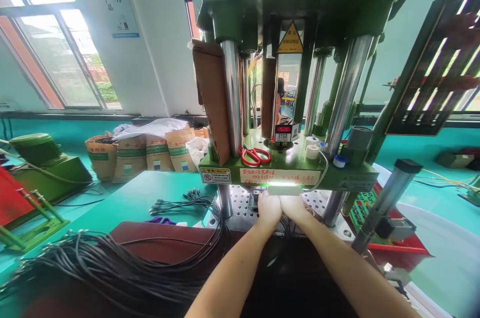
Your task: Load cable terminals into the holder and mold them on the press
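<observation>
Both my hands reach side by side into the gap under the upper plate of a green press [225,168]. My left hand [269,208] is at the left of the gap, near a small dark metal block [254,200]. Close against it on the right lies my right hand [294,208]. The fingers of both are hidden, so what they hold does not show. Black cables [287,228] hang down between and below my wrists. Under the hands lies a perforated metal plate [239,201], and a bright light strip [283,184] shines just above them.
Red-handled scissors [256,156] and a white tape roll [312,151] sit on the press. Bundled black cables [112,263] spread at the left, with more cable ends [180,203] on the green table [146,188]. Steel columns [226,200] flank the gap. A red bin [405,248] stands right.
</observation>
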### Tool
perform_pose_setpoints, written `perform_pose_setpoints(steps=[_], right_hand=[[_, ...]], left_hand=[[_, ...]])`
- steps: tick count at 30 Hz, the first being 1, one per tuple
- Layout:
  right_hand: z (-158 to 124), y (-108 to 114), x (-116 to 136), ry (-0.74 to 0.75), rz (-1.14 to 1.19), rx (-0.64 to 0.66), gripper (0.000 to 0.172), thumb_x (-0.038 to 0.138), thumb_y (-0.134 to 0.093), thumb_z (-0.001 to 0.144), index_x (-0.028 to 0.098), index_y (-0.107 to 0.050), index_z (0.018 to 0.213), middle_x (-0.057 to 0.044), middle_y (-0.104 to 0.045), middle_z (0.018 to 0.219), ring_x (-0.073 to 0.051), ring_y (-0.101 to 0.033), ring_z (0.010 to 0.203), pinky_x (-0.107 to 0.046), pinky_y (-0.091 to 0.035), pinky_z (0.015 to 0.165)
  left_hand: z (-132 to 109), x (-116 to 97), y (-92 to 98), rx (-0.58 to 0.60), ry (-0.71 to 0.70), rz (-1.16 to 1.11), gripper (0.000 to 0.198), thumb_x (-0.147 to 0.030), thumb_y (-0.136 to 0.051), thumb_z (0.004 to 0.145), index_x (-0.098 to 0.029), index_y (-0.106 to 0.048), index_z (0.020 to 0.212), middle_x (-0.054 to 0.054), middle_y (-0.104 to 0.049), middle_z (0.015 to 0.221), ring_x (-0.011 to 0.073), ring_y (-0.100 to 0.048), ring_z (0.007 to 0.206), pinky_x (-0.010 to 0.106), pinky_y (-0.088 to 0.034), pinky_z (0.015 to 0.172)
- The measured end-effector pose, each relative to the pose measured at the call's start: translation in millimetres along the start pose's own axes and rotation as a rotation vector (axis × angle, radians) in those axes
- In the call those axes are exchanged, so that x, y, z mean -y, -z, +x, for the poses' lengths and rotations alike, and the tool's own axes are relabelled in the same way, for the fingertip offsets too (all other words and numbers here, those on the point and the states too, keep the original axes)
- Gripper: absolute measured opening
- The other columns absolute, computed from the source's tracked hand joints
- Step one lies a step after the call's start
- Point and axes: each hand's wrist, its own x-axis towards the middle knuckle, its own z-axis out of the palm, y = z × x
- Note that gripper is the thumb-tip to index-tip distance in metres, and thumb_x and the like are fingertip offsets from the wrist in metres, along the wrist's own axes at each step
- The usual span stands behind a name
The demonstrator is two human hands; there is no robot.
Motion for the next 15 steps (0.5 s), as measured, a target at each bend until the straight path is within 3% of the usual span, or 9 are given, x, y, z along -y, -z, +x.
perform_pose_setpoints(steps=[5,15], right_hand=[[2,-7,5,-0.022,0.019,-0.017,0.022,0.033,-0.050,0.088,0.016,-0.058,0.099,-0.005,-0.060,0.098,-0.016,-0.058,0.083,-0.036,-0.050,0.074],[4,-2,11,0.023,0.057,-0.063,0.022,0.033,-0.050,0.089,0.016,-0.058,0.101,-0.005,-0.060,0.099,-0.016,-0.059,0.083,-0.035,-0.050,0.074]], left_hand=[[5,9,0.2,0.010,0.006,-0.026,0.020,-0.018,-0.046,0.079,-0.018,-0.066,0.074,0.015,-0.063,0.077,0.0316,-0.051,0.096,0.046,-0.033,0.090],[9,12,-1.2,0.001,-0.071,0.048,0.026,-0.019,-0.040,0.084,-0.018,-0.066,0.084,0.014,-0.064,0.083,0.0301,-0.051,0.099,0.044,-0.033,0.092]])
